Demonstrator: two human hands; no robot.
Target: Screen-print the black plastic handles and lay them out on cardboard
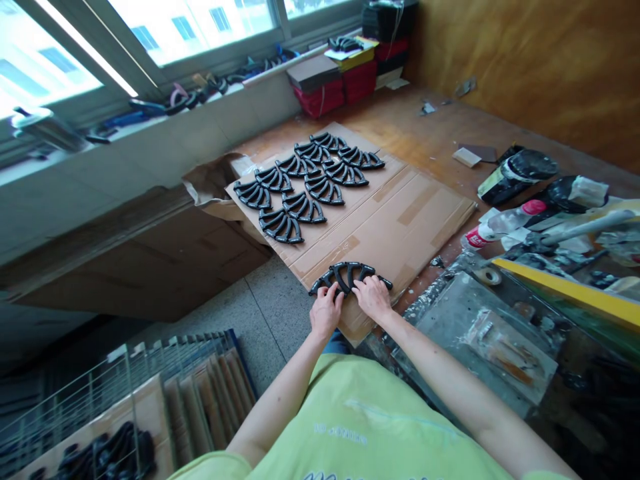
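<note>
A loose fan of glossy black curved pieces (345, 269) lies at the near corner of a flat cardboard sheet (395, 213). My left hand (327, 308) has its fingers bent around the lower left part of this fan, pinching one piece. On the right side of the same fan, my right hand (373, 298) has its fingers curled down onto another piece. My fingers partly cover the lower ends of the pieces. Farther up the sheet, several similar black fans (305, 207) lie in staggered rows.
On the right stand a black-stained tub (517, 175) and a bottle with a pink cap (500, 223), beside a cluttered grey surface (460, 327). Stacked boxes (320, 87) stand by the window. A wire rack (115, 380) holding cardboard sheets is at lower left.
</note>
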